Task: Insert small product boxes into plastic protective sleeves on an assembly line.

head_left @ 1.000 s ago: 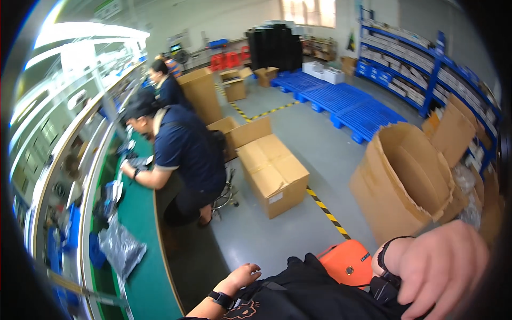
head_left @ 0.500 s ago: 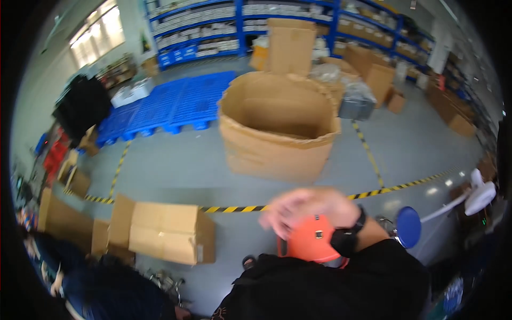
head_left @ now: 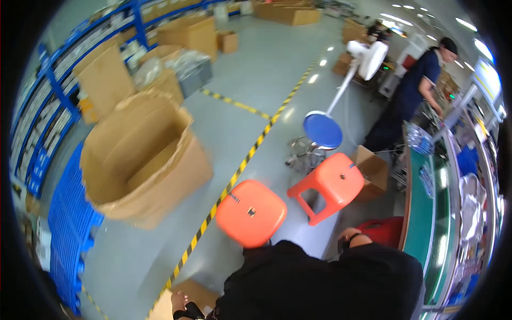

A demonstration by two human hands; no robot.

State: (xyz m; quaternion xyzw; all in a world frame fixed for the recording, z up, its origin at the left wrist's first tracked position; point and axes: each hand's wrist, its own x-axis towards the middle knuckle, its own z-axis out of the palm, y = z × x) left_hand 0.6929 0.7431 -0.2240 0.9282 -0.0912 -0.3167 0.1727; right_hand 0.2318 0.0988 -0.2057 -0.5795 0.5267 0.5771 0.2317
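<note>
A: Where are the person's hands?

B: Both sit low in the view, half hidden by the dark top. The left hand (head_left: 180, 303) shows at the bottom edge, just over a flat piece of cardboard (head_left: 184, 294) lying on the floor. A dark wristband sits at its wrist. I cannot tell how its fingers stand; only the back of the hand shows.

A: And the other?

B: The right hand (head_left: 353, 237) is up by the person's side, next to a red stool (head_left: 385, 230) that stands against the green counter (head_left: 421, 213). It also wears a dark band. Whether its fingers are released or clenched around anything, I cannot tell, since the sleeve covers most of it.

A: What is nearest in front?

B: An orange stool (head_left: 251, 213) stands on the grey floor right before the person, touching the yellow-and-black floor tape (head_left: 234, 176). A second orange stool (head_left: 329, 184) stands just beside it, toward the counter, near a blue round stool (head_left: 323, 130) and a white standing fan (head_left: 368, 56).

A: Anything else?

B: A large open cardboard bin (head_left: 141, 160) stands to the left, next to blue pallets (head_left: 66, 229). A co-worker (head_left: 413, 93) in dark clothes stands at the far end of the counter.
</note>
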